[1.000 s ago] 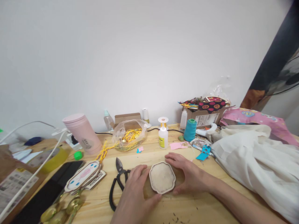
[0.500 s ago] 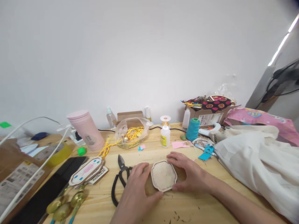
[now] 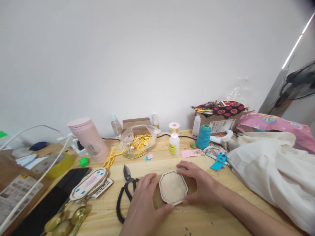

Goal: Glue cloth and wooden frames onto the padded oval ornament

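Note:
A pale plaque with a scalloped raised rim (image 3: 173, 187) lies between my two hands on the wooden table (image 3: 197, 223). My right hand (image 3: 199, 185) curves around its right side, thumb and fingertips at the edge. On the other side my left hand (image 3: 147, 206) has thumb and fingers spread, the thumb near the lower rim; whether it touches is unclear. Black-handled scissors (image 3: 128, 178) lie just left of my left hand, partly covered by it.
Behind stand a glue bottle (image 3: 174, 145), a teal thread spool (image 3: 203, 137) and a bag of yellow cord (image 3: 139, 141). Left are a pink tumbler (image 3: 90, 139), decorated tags (image 3: 90, 183) and a black phone (image 3: 54, 200). White cloth (image 3: 268, 167) lies right.
The view has shifted slightly, so things at the left sit a little farther left and lower. My hands keep nearly the same pose around the plaque.

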`<state>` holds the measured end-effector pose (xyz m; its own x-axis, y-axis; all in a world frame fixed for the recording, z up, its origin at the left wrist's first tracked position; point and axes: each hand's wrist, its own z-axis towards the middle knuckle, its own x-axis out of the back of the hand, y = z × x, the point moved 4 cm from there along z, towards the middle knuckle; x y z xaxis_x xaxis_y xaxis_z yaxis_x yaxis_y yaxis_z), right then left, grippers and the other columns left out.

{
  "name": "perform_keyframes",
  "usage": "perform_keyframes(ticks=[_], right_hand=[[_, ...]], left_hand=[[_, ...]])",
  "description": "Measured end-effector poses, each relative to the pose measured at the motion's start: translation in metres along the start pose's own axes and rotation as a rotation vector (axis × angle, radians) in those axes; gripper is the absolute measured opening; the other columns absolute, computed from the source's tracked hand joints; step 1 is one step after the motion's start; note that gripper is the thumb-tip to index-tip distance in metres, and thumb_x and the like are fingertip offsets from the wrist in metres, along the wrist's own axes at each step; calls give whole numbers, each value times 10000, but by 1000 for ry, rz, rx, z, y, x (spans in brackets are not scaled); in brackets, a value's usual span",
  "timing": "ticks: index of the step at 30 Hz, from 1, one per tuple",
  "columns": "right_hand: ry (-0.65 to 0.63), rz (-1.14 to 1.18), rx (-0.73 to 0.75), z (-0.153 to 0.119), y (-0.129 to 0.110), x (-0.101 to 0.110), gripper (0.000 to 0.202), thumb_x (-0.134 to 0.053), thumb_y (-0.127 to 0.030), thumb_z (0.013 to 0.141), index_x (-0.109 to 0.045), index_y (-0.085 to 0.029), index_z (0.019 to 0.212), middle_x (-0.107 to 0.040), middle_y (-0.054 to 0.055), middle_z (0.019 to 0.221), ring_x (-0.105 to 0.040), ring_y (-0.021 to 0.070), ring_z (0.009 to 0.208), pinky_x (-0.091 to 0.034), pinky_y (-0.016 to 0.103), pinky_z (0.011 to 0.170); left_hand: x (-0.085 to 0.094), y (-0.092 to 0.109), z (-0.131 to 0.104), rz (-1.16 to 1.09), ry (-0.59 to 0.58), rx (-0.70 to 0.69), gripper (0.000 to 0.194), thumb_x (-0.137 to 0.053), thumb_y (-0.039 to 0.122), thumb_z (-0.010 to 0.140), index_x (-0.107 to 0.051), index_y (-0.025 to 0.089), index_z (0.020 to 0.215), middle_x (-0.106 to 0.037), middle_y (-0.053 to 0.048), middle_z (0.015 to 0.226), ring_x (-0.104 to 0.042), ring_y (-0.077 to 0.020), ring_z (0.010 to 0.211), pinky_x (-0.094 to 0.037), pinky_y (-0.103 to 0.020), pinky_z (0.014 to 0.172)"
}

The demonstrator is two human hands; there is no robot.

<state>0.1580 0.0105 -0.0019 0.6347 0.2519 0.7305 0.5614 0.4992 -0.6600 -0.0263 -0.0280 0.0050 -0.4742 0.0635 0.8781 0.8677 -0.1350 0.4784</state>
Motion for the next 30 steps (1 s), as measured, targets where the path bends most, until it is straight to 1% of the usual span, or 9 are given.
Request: perform_keyframes(ticks=[6,10,13,17,21,25,30], right_hand=[[-11,9,-69,2,-1,1,812,-777,-433,401,-561,-157,1134,-417,164,1288,-376,333,1173,-320,460,961],[-17,-11,-57,1,-2,0,814,-770,-422,424,-545,-128,1150,-409,180,1292,-368,334,1179,-316,457,966],[-11,-8,-53,1,-1,-1,806,-773,-420,419,-551,-144,1143,-419,174,1287,-367,340,1179,-314,472,962],[-20,-14,-52,1,-1,-1,814,-771,-436,421,-550,-134,1143,-415,184,1288,-355,345,1187,-306,476,966],[-11,-8,-51,0,-3,1,794,-776,-410,424,-550,-156,1142,-431,169,1280,-367,337,1181,-312,477,962],[7,5,-42,-1,-4,1,794,-779,-369,438,-539,-116,1151,-437,182,1270,-375,332,1175,-315,460,970],[-27,-17,-64,0,-4,0,798,-774,-402,436,-541,-131,1150,-422,181,1283,-363,334,1184,-307,465,972]], left_hand=[[-1,0,1,-14,6,10,616,-606,332,578,-502,123,1148,-433,-141,1271,-339,-289,1194,-277,-450,996],[0,0,1,-17,25,-1,613,-608,327,572,-507,123,1142,-452,-145,1258,-351,-296,1188,-281,-461,993],[0,-1,0,-17,32,-5,604,-606,322,571,-511,138,1137,-454,-135,1258,-352,-293,1190,-286,-460,989],[0,0,1,0,33,4,611,-610,323,563,-511,138,1137,-457,-131,1255,-354,-288,1191,-285,-447,994],[-1,0,0,11,43,-13,595,-600,335,579,-509,143,1134,-465,-134,1251,-359,-293,1188,-293,-462,987],[-1,-1,-1,24,68,-47,579,-597,329,587,-508,138,1126,-466,-141,1249,-359,-297,1186,-290,-479,985],[-1,0,-1,19,38,-23,606,-596,343,587,-495,131,1145,-447,-144,1264,-347,-294,1193,-283,-470,989]])
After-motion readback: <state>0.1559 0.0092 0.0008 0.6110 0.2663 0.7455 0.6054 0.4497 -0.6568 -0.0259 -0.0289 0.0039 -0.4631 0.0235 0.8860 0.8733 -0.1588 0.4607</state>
